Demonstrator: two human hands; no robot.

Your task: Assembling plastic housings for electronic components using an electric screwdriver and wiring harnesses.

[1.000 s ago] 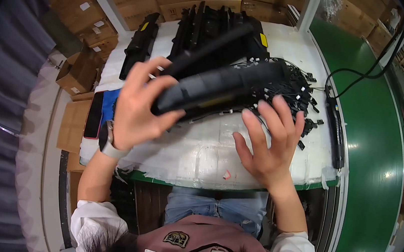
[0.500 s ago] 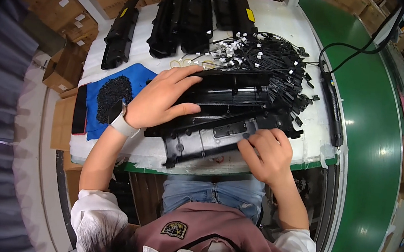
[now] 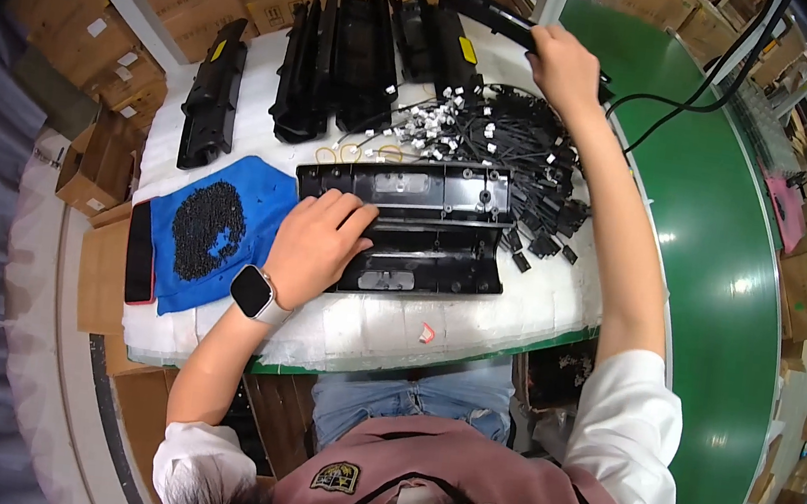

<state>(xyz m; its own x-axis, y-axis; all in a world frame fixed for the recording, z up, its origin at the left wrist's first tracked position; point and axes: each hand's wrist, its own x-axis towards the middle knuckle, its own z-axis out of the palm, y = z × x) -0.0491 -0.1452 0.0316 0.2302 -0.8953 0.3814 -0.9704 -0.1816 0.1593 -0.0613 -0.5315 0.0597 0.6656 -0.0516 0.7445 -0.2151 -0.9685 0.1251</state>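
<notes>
My right hand [image 3: 565, 68] is stretched out to the far right corner of the table, closed on a long black plastic housing [image 3: 488, 13] held above the surface. Two more black housings lie side by side in front of me, hollow faces up: a farther one [image 3: 476, 195] and a nearer one [image 3: 468, 260]. Over their left ends, my left hand [image 3: 319, 242] has its fingers bent around the nearer housing's edge. Just left of that hand, a pile of small black parts [image 3: 205, 228] lies on a blue cloth [image 3: 266, 185].
Black cables with white connectors [image 3: 517, 145] are heaped behind the housings. Several black housings [image 3: 362, 56] stand at the back, another [image 3: 213, 93] at the back left. A phone-like dark slab [image 3: 142, 255] lies left of the cloth. Black cords [image 3: 714, 104] hang at right beside a green surface [image 3: 715, 341].
My right hand has carried the top housing from the front to the far right corner, uncovering the two beneath. My left hand has shifted slightly nearer, its fingers now bent closer together.
</notes>
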